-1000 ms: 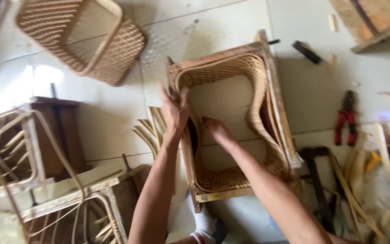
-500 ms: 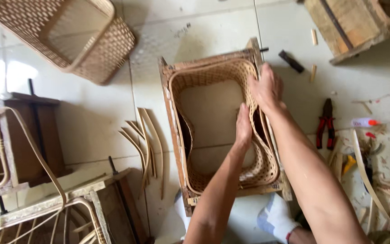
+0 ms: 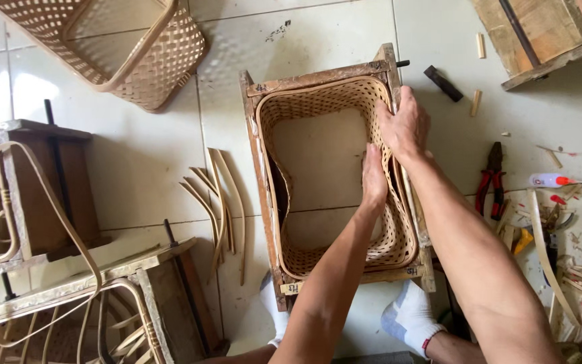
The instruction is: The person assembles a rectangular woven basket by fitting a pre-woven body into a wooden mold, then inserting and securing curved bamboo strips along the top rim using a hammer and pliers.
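The woven basket (image 3: 335, 182) sat inside a wooden frame (image 3: 264, 202) on the tiled floor, right under both hands. The left hand (image 3: 373, 178) pressed flat, with straight fingers, against the inner side of the basket's right wall. The right hand (image 3: 405, 125) lay over the rim of the same wall, fingers curled on it. To the right of the right hand, well apart, lay red pliers (image 3: 490, 178). Left of the hands lay some curved cane strips (image 3: 220, 202).

A woven basket (image 3: 318, 168) sat inside a wooden frame (image 3: 259, 175) on the floor (image 3: 136, 148). Curved strips (image 3: 220, 195) lay just left of the frame, pliers (image 3: 491, 178) to its right, and a second basket (image 3: 112, 40) behind it on the left.
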